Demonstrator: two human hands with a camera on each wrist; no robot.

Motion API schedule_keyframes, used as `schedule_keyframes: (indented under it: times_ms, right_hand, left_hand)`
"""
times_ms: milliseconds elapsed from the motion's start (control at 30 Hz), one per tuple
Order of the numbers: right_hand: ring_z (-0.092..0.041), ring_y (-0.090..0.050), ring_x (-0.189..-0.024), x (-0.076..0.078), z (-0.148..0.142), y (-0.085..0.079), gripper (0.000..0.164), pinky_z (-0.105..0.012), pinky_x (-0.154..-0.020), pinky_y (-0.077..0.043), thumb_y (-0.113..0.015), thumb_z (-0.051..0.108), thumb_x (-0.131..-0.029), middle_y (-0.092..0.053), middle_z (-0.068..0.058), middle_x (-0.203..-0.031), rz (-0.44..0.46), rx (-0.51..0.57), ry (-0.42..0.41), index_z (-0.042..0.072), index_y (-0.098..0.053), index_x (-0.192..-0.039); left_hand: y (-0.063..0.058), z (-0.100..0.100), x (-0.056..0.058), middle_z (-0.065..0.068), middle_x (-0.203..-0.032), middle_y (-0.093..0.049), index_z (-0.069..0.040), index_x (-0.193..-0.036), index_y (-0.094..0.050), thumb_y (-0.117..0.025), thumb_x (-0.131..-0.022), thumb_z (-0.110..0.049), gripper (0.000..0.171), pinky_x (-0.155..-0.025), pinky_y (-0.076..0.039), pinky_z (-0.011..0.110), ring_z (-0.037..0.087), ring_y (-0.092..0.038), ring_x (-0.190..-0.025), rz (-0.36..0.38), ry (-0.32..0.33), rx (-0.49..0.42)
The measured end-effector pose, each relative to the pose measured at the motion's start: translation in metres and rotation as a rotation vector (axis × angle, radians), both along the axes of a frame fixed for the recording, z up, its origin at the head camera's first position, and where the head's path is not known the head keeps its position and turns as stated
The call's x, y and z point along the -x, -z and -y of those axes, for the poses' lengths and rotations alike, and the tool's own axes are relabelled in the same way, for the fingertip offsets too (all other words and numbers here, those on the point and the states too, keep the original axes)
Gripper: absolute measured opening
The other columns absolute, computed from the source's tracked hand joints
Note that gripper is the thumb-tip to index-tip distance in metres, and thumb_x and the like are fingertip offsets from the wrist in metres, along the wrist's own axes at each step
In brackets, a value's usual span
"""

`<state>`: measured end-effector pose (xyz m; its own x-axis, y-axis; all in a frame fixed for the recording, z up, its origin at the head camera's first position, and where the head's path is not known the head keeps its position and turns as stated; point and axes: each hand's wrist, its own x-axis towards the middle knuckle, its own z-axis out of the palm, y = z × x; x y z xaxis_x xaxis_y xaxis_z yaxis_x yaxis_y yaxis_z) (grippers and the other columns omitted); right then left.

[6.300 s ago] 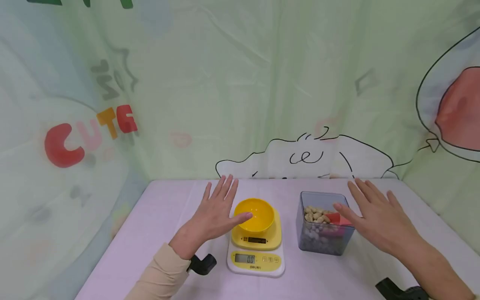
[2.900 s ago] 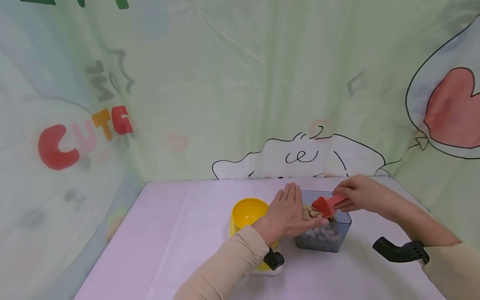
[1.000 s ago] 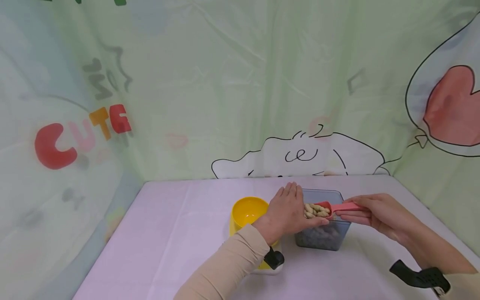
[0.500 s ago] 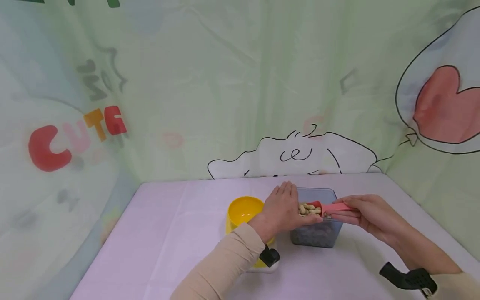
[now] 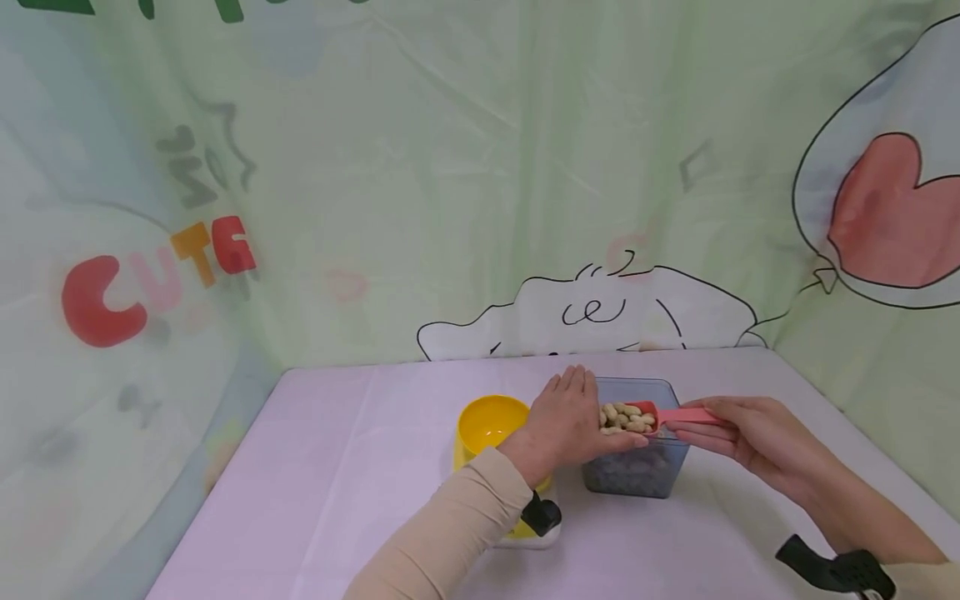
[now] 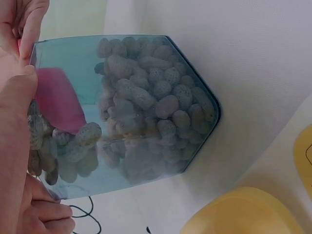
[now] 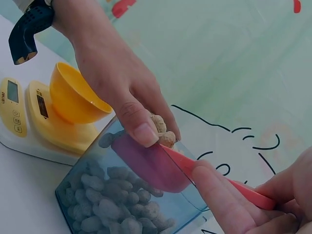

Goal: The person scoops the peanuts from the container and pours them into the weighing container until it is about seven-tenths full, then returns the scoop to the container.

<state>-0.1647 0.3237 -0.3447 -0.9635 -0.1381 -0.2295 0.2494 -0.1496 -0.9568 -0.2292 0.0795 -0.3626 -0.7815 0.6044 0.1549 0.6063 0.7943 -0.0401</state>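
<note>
In the head view, my left hand (image 5: 564, 418) holds the left side of a clear blue-grey plastic container (image 5: 633, 477), thumb along the near rim. In the left wrist view, its fingers (image 6: 51, 214) lie against the container's side. My right hand (image 5: 768, 433) pinches the handle of a red scoop (image 5: 693, 415) from the right. Unshelled peanuts (image 5: 626, 418) heap in the scoop's bowl, which sits level at the container's mouth. More peanuts (image 7: 109, 202) fill the container's lower part. The right wrist view shows the scoop bowl (image 7: 146, 163) through the wall, inside the container.
A yellow bowl (image 5: 491, 421) stands on a yellow and white kitchen scale (image 7: 58, 139), left of the container. My left forearm partly covers both in the head view. A pale cloth covers the table (image 5: 337, 483), and a printed curtain (image 5: 420, 183) hangs behind.
Both hands came from above the table to the container, and my right hand took the scoop. The scoop, tilted earlier, has levelled and holds peanuts. Over the last half second, little moved.
</note>
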Motion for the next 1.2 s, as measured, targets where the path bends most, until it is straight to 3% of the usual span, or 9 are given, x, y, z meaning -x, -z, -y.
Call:
schedule_keyframes:
  times_ms: [267,467,633,1033,1200]
  right_hand:
    - [-0.022,-0.074,-0.102,-0.006,-0.009,0.002,0.024,-0.034,-0.089,-0.058,-0.05,0.026,-0.105,-0.075,-0.007,-0.108,-0.024,0.092,0.002,0.015,-0.071,-0.103]
    - [-0.025,-0.073,-0.102,-0.007,-0.016,0.007,0.026,-0.035,-0.089,-0.058,-0.049,0.023,-0.105,-0.075,-0.008,-0.108,-0.029,0.202,0.009,0.013,-0.073,-0.104]
    - [-0.025,-0.073,-0.102,-0.007,-0.02,0.011,0.027,-0.035,-0.089,-0.058,-0.049,0.023,-0.105,-0.076,-0.008,-0.107,-0.006,0.243,0.022,0.013,-0.074,-0.104]
    - [-0.023,-0.074,-0.1,-0.006,-0.027,0.008,0.026,-0.034,-0.088,-0.058,-0.049,0.023,-0.105,-0.076,-0.006,-0.105,-0.007,0.252,0.016,0.015,-0.074,-0.103]
    - [-0.025,-0.074,-0.099,-0.005,-0.027,0.006,0.028,-0.036,-0.087,-0.059,-0.047,0.022,-0.105,-0.076,-0.008,-0.105,-0.012,0.279,0.018,0.014,-0.074,-0.103]
  left_hand:
    - [-0.002,0.0,0.0,0.006,-0.156,-0.041,-0.006,-0.151,-0.036,-0.038,-0.082,-0.086,0.105,-0.12,-0.034,0.031,0.019,-0.041,-0.144,0.029,0.014,-0.016]
    - [-0.003,0.001,0.001,0.005,-0.154,-0.044,-0.007,-0.149,-0.038,-0.04,-0.082,-0.085,0.103,-0.119,-0.035,0.031,0.018,-0.042,-0.142,0.022,0.014,-0.018]
    - [-0.004,0.0,0.002,0.005,-0.158,-0.039,-0.007,-0.152,-0.035,-0.041,-0.082,-0.085,0.105,-0.121,-0.032,0.032,0.018,-0.038,-0.146,0.068,0.007,-0.032]
    - [0.005,0.0,0.006,0.004,-0.166,-0.021,-0.01,-0.159,-0.018,-0.041,-0.081,-0.086,0.112,-0.125,-0.023,0.032,0.016,-0.022,-0.153,0.205,-0.023,-0.105]
    - [-0.002,0.012,0.005,0.004,-0.167,-0.018,-0.008,-0.159,-0.015,-0.045,-0.081,-0.084,0.113,-0.125,-0.021,0.033,0.016,-0.02,-0.154,0.226,0.004,-0.132]
